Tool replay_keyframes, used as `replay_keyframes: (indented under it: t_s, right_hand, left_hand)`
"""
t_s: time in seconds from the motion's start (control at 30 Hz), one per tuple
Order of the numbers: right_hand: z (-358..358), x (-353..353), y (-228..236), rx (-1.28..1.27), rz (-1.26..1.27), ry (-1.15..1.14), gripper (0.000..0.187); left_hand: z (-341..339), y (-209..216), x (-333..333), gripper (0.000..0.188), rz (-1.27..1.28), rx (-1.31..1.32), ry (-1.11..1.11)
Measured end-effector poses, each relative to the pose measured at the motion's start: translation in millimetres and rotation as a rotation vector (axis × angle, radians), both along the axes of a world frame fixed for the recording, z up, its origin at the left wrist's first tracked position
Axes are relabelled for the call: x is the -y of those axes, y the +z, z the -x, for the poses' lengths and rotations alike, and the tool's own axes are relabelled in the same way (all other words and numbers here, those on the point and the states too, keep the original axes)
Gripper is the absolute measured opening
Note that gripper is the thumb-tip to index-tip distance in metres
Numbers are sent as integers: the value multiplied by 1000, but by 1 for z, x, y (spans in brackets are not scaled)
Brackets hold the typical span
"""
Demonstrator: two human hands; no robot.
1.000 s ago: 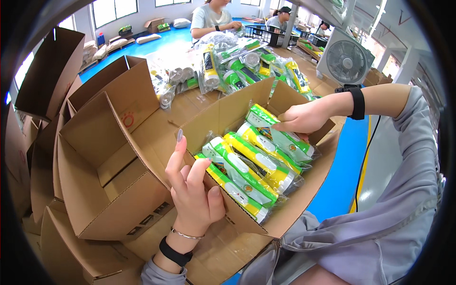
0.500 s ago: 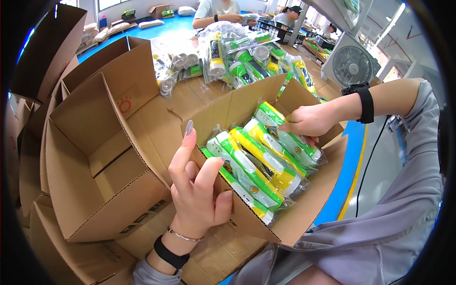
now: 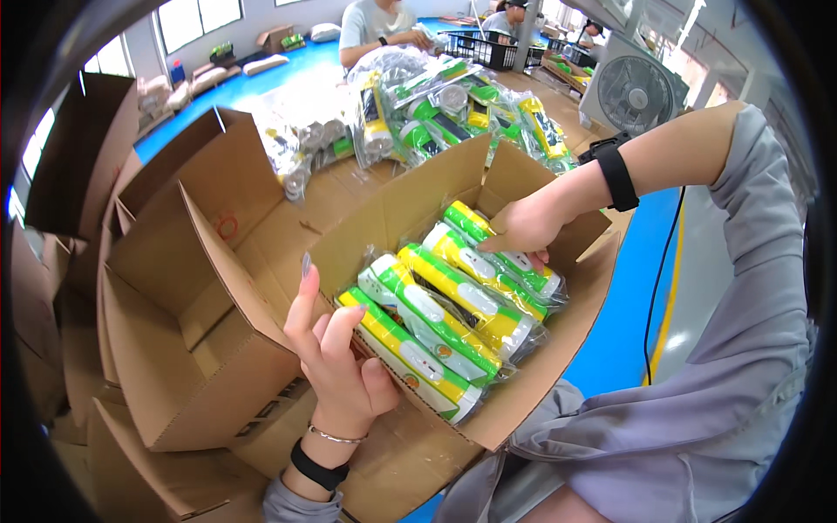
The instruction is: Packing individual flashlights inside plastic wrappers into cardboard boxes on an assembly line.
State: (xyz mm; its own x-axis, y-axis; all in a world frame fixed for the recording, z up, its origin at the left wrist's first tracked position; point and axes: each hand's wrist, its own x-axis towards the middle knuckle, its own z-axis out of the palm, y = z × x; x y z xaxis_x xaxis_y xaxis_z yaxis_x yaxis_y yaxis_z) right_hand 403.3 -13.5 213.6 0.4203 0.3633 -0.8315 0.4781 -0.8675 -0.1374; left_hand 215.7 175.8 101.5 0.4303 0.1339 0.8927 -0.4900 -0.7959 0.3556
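Note:
In front of me stands an uncovered cardboard box (image 3: 418,196) with a row of flashlights in clear plastic bags, green, yellow and white. My right hand (image 3: 529,228) reaches over the far right corner, its fingers curled onto the rightmost bagged flashlight (image 3: 471,220), partly covering it. At the box's left wall is my left hand (image 3: 342,362), fingers apart and the index pointing up. Its middle fingertip is by the top end of the leftmost bagged flashlight (image 3: 410,356). Between these lie more, such as a yellow-middled flashlight (image 3: 462,292). The lowest part of the row is hidden.
Other uncovered cardboard boxes (image 3: 166,349) crowd the left. A heap of bagged flashlights (image 3: 436,109) lies beyond my box, with a person (image 3: 375,30) behind it. A fan (image 3: 632,96) stands at the far right, and a black cable (image 3: 667,288) hangs below.
My view has shifted, so box and hands appear further left. The leftmost flashlight now shows more fully beside the left wall. My right hand stays on the rightmost flashlight.

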Motion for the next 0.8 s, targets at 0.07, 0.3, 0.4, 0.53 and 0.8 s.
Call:
replay_keyframes:
  t_s: [0.07,0.3,0.4,0.53,0.8]
  right_hand:
    - [-5,-3,1,-46,-2,28,62]
    - [-102,17,89,103,-591,-65,44]
    - [-194,57,70,387,-751,-236,38]
    - [-254,100,23,774,-410,-267,40]
    - [-296,169,-60,746,-573,-622,49]
  left_hand:
    - [1,-2,1,47,-21,-4,19]
    - [9,0,6,47,-5,-106,55]
    - [5,-1,9,45,9,-123,58]
    - [10,-4,4,38,24,-121,87]
    - [0,-9,4,26,-32,-21,201]
